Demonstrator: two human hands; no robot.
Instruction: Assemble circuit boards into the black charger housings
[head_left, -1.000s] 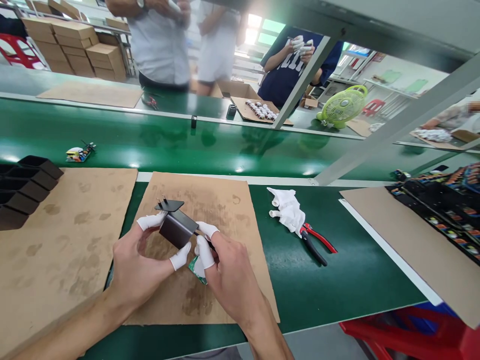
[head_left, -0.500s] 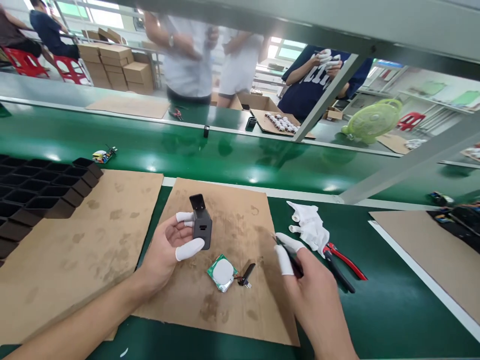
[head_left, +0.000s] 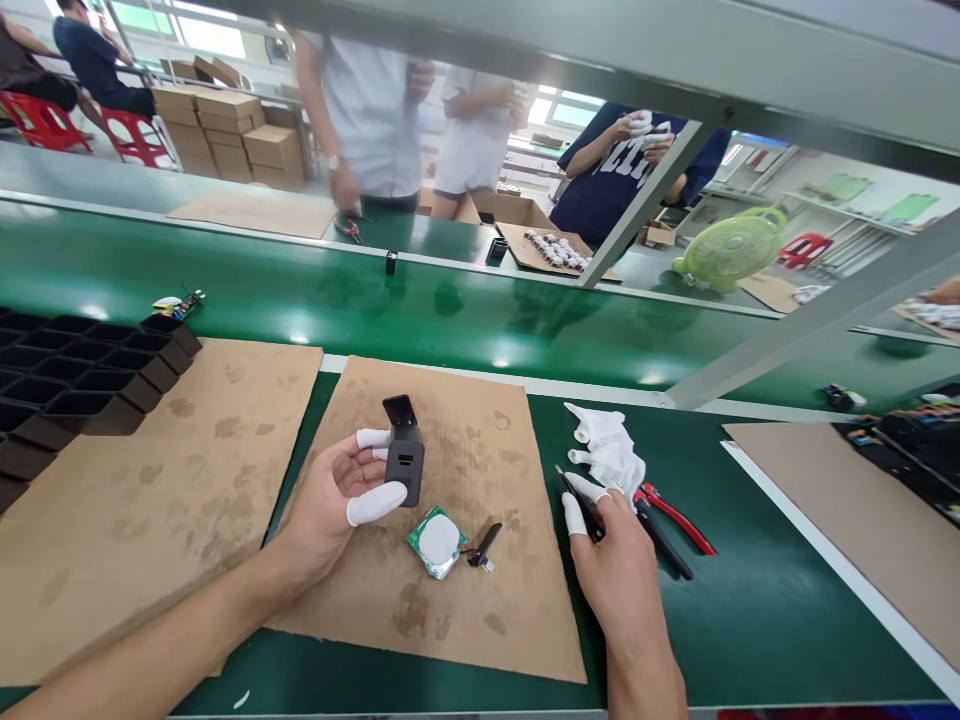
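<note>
My left hand, with white finger cots on its fingertips, grips a small black plastic housing upright above the cardboard. The housing has a slot in its front face and a raised flap at its top. My right hand, also in finger cots, is closed on black tweezers low over the green table, just right of the cardboard. Below the housing lies a square green circuit board with a round white pad. A small black piece with a metal plug is beside it, seemingly joined by short wires.
Red-and-black pliers and white gloves lie beside my right hand. Black open trays stand at left on another cardboard sheet. A metal post rises at right. Co-workers are beyond the green belt.
My right hand has moved down and away from the cardboard with the tweezers, closer to the pliers. The housing stays in my left hand, slightly lower. Small parts on the belt have shifted left.
</note>
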